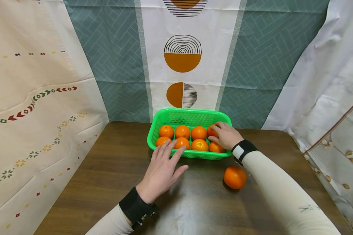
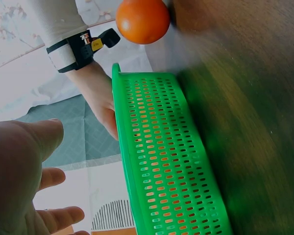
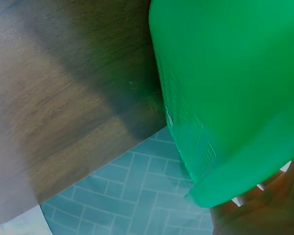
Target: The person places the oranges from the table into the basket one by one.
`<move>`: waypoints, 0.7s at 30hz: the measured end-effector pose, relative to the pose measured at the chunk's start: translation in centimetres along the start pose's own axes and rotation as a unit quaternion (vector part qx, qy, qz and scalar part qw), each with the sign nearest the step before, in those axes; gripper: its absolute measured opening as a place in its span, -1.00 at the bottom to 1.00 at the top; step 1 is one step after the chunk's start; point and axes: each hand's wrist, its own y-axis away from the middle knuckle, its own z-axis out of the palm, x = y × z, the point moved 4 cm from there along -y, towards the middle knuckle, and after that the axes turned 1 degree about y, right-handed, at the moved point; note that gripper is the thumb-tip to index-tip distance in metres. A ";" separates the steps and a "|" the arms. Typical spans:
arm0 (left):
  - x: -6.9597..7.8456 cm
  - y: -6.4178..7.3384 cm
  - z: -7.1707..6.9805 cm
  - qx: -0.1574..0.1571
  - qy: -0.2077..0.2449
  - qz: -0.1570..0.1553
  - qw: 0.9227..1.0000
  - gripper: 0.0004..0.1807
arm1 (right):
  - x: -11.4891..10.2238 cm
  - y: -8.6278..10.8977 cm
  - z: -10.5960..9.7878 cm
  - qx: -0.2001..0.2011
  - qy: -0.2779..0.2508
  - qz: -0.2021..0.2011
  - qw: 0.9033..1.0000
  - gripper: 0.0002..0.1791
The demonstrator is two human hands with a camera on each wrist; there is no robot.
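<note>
A green plastic basket (image 1: 188,155) holds several oranges in two rows. My right hand (image 1: 227,136) reaches over its right end, thumb and fingers curled about the back-right orange (image 1: 210,131); in the right wrist view the basket wall (image 3: 225,98) hides most of that grip. My left hand (image 1: 160,171) is spread in front of the basket, its fingertips near the front-left oranges and holding nothing. From the left wrist, its fingers (image 2: 51,177) look apart from the basket's slotted side. One loose orange (image 1: 234,178) lies on the table below my right wrist.
The brown wooden table (image 1: 111,163) runs under everything. Behind the basket hangs a green and white patterned cloth (image 1: 182,75). Cream cloth (image 1: 41,107) borders the left, and white floral cloth (image 1: 335,130) the right. Black bands (image 1: 138,207) circle both wrists.
</note>
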 end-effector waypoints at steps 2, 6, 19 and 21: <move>0.0 0.0 0.0 0.001 0.001 0.000 1.000 -0.26 | 0.1 0.0 0.1 0.001 0.003 0.000 1.000 -0.40; 0.0 0.0 0.1 0.000 -0.002 0.001 1.000 -0.26 | 0.1 0.1 -0.1 0.004 0.005 -0.004 1.000 -0.38; 0.0 0.1 0.0 0.000 -0.001 0.000 1.000 -0.26 | -1.1 1.9 -1.9 0.033 0.023 -0.035 0.999 -0.38; -0.1 0.1 0.0 -0.001 -0.001 -0.001 1.000 -0.25 | -1.4 2.4 -2.2 0.048 0.025 -0.045 0.998 -0.37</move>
